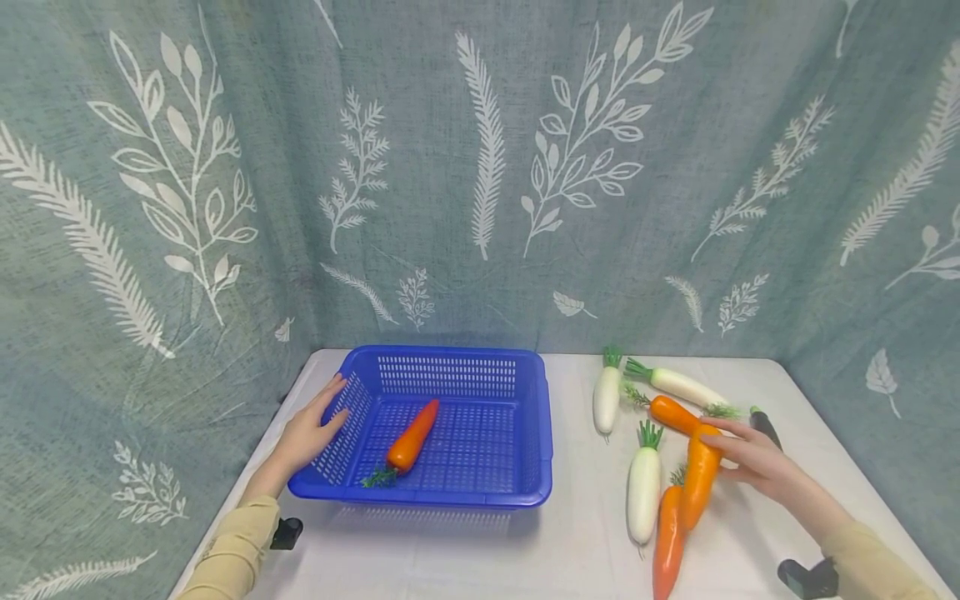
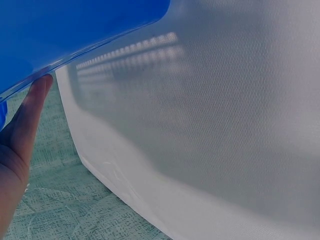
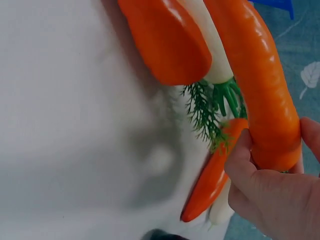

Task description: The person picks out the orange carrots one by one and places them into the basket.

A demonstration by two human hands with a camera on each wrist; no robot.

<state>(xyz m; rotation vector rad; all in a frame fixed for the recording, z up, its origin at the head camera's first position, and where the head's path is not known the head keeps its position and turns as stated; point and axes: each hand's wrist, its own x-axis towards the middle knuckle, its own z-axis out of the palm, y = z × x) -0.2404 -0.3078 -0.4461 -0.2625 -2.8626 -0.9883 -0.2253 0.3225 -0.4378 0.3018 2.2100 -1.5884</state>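
One hand, the left (image 1: 306, 433), points toward one o'clock, straight fingers touching the basket (image 1: 420, 499). The right hand (image 1: 753, 458) angles toward ten o'clock, fingers gripping a carrot (image 1: 702, 479).

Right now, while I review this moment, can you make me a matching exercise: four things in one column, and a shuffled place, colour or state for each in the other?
Things:
1. left hand
2. basket
3. right hand
4. white radishes

Matches:
A. holding a carrot
B. lying to the right of the blue container
C. touching the container's edge
D. blue, with a lone carrot inside

Pairs: 1-C, 2-D, 3-A, 4-B.
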